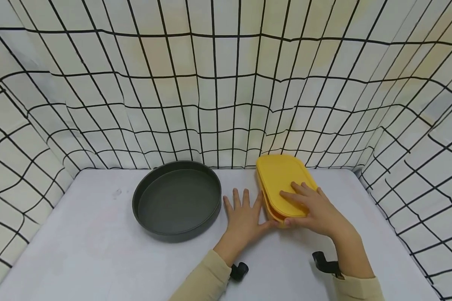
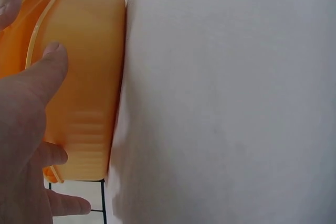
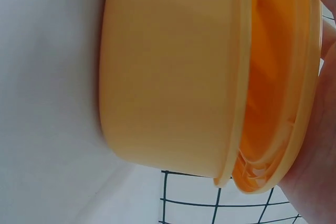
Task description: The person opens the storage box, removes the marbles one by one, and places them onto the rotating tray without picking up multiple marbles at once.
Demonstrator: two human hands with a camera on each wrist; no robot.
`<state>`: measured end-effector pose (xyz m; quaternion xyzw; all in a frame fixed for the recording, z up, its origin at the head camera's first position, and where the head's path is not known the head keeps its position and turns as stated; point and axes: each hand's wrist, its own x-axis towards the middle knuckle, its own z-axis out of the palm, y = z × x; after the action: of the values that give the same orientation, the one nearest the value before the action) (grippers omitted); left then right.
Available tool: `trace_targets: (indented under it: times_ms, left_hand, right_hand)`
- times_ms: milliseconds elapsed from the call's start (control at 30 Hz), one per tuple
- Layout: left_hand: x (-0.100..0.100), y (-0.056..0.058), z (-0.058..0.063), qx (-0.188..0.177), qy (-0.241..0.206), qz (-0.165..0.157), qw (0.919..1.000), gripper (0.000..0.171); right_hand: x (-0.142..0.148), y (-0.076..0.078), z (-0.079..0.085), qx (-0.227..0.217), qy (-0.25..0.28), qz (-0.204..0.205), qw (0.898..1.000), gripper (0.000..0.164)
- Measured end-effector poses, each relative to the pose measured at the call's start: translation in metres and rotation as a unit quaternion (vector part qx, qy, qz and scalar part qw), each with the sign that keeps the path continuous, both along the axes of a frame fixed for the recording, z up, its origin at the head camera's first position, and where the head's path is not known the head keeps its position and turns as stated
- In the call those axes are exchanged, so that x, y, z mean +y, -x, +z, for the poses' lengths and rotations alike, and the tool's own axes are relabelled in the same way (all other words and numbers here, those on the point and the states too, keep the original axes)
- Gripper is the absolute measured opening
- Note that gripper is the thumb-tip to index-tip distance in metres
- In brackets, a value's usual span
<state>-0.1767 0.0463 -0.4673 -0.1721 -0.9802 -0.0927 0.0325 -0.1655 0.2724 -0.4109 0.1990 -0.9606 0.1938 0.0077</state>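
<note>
A yellow lid (image 1: 286,179) lies tilted over an orange-yellow plastic container (image 3: 168,72); a gap shows between lid and rim at the near side. My right hand (image 1: 316,211) holds the lid, its fingers spread over the top and its thumb at the near edge. With fingers spread, my left hand (image 1: 244,221) is at the container's left near corner. In the left wrist view its thumb (image 2: 50,72) lies against the container wall. Left of that hand stands a round dark grey pan (image 1: 177,200), its inside bare.
The white table (image 1: 86,234) carries the pan and container. White walls with black grid netting (image 1: 218,92) enclose it at the back and both sides. A black wrist mount (image 1: 325,263) sticks out beside the right wrist, another (image 1: 240,271) beside the left.
</note>
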Motion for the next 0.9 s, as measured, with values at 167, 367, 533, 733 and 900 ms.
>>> trace_targets:
  times_ms: [167,367,533,733,900]
  left_hand:
    - [-0.0006,-0.0011,0.0026,-0.001,0.003,-0.004,1.0000,0.100]
    - [-0.0018,-0.0016,0.0015,-0.006,-0.001,-0.007,1.0000,0.099]
    - [-0.0021,-0.0005,0.0010,0.005,-0.010,-0.007,0.9999,0.100]
    - [-0.0013,0.0002,0.0027,0.007,-0.014,-0.004,0.9999,0.099]
    - [-0.0015,0.0014,0.0028,0.004,-0.009,-0.002,1.0000,0.099]
  right_hand:
    - [0.0009,-0.0025,0.0023,-0.010,0.008,-0.006,1.000,0.074]
    - [0.0010,-0.0046,0.0029,-0.017,0.009,-0.010,1.000,0.073]
    - [0.0016,-0.0041,0.0052,-0.011,0.007,-0.006,1.000,0.072]
    - [0.0018,-0.0030,0.0080,-0.015,0.004,-0.003,1.000,0.072]
    - [0.0010,-0.0035,0.0094,-0.014,0.002,-0.001,1.000,0.071]
